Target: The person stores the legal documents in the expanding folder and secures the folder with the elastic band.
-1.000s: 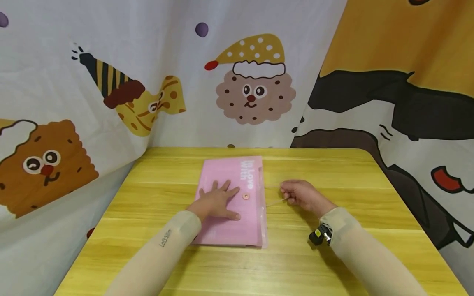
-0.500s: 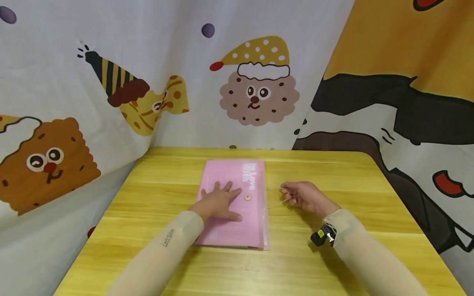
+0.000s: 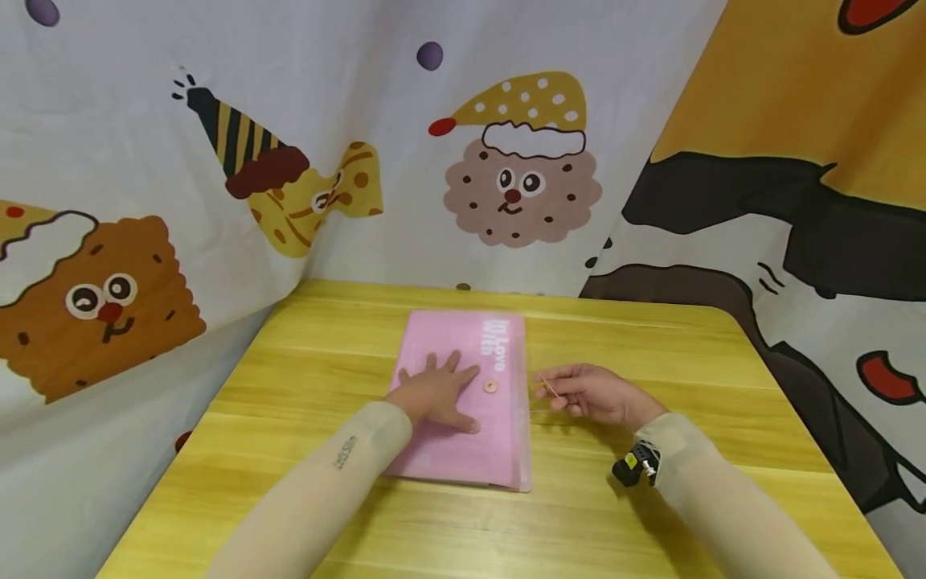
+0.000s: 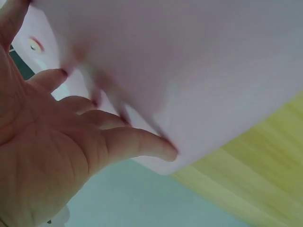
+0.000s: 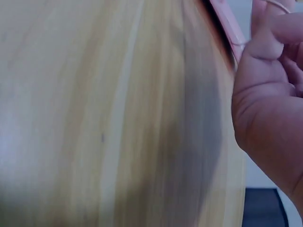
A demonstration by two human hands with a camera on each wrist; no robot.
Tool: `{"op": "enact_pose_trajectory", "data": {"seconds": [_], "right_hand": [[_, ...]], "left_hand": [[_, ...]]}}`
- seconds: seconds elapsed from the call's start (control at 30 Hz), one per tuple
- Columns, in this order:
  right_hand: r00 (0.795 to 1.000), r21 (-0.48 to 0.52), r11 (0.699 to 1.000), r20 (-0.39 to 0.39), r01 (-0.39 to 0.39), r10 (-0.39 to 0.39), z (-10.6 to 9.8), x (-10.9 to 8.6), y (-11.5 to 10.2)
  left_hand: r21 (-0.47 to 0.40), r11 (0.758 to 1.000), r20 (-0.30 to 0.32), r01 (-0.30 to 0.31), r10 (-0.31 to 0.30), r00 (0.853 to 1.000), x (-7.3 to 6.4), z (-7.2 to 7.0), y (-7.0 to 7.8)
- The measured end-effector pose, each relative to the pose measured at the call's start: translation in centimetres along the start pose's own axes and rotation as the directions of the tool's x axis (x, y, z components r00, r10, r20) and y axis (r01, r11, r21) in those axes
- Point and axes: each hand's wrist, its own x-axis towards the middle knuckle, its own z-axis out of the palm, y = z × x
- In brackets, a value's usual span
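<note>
A pink plastic file folder point(image 3: 456, 331) with white lettering lies flat on the table. A small round button point(image 3: 490, 386) sits on its flap, near the right edge. My left hand point(image 3: 437, 394) presses on the folder with spread, straight fingers; the left wrist view has its fingertips on the pink cover point(image 4: 213, 85). Just right of the folder, my right hand point(image 3: 596, 394) holds a thin pale string point(image 3: 548, 387) looped over its fingers, and one strand runs back to the folder's edge. In the right wrist view the string point(image 5: 279, 5) crosses a finger at the top corner.
The yellow wood-grain table point(image 3: 347, 523) extends around the folder. Behind it hangs a curtain point(image 3: 405, 241) printed with cartoon biscuits. A small black camera point(image 3: 628, 470) is strapped under the right wrist.
My right hand has moved closer to the folder's right edge, and the string, stretched between them before, now loops over its fingers. My left hand stays on the folder. The head view has shifted slightly.
</note>
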Motion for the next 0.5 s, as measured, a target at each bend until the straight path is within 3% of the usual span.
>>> {"op": "enact_pose_trajectory", "data": {"seconds": [0.17,0.27,0.37,0.5], "right_hand": [[0.981,-0.164,0.982,-0.151,0.098,-0.123,2.4,1.9,-0.5],[0.956,-0.326,0.935,-0.202,0.138,-0.212,4.2,3.2,-0.8],[0.934,-0.51,0.844,-0.195,0.165,-0.301,5.5,4.2,-0.8],[0.906,-0.71,0.687,-0.173,0.158,-0.387,6.5,4.8,-0.5]], "left_hand": [[0.035,0.999,0.033,0.04,-0.041,0.999,0.3,-0.2,0.3],[0.05,0.998,0.039,0.049,-0.051,0.998,0.5,-0.3,0.4],[0.057,0.997,0.04,0.045,-0.048,0.998,0.5,-0.3,0.5],[0.059,0.998,0.043,0.035,-0.037,0.998,0.6,-0.3,0.7]]}}
